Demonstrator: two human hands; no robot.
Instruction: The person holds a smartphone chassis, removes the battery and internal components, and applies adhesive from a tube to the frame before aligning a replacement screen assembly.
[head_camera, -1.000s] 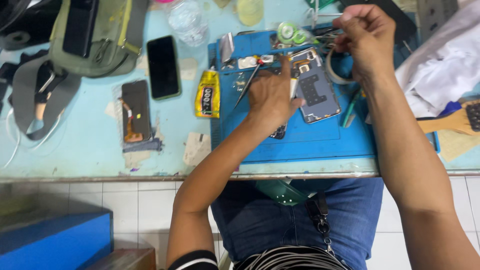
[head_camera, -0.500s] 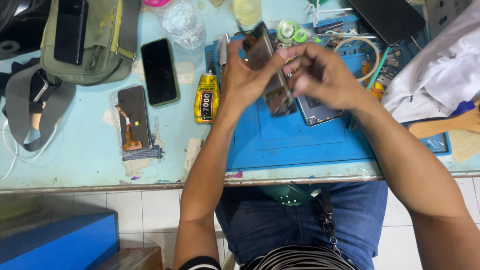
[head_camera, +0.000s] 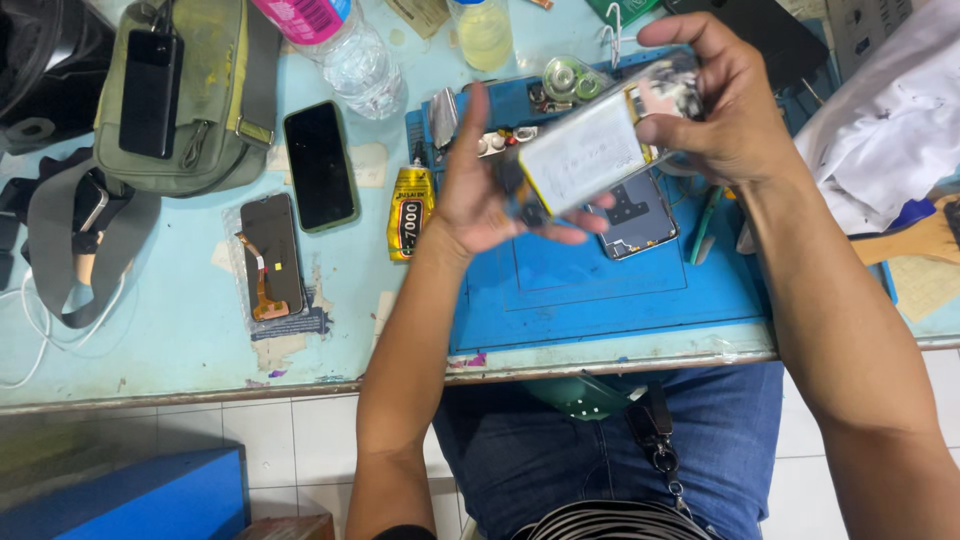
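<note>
Starting at the far left: an olive green bag (head_camera: 195, 95) with a dark phone tucked in its pocket, on a pale blue table (head_camera: 150, 350). Beside it, a black phone (head_camera: 320, 165) lying face up, and lower down a loose phone screen (head_camera: 272, 255) with an orange ribbon cable. Next, a yellow glue tube (head_camera: 410, 212) just off the edge of a blue work mat (head_camera: 600, 290). Above the mat, raised off the table, the left hand (head_camera: 480, 185), fingers spread and upright, cradling the lower end of an opened phone (head_camera: 590, 150) with its pale battery showing. Beneath it on the mat, a dark phone back cover (head_camera: 635, 215). Farther right, the right hand (head_camera: 725, 110) curled around the phone's upper end, thumb and fingers gripping the edges. At the far right, a white cloth (head_camera: 880, 130).
</note>
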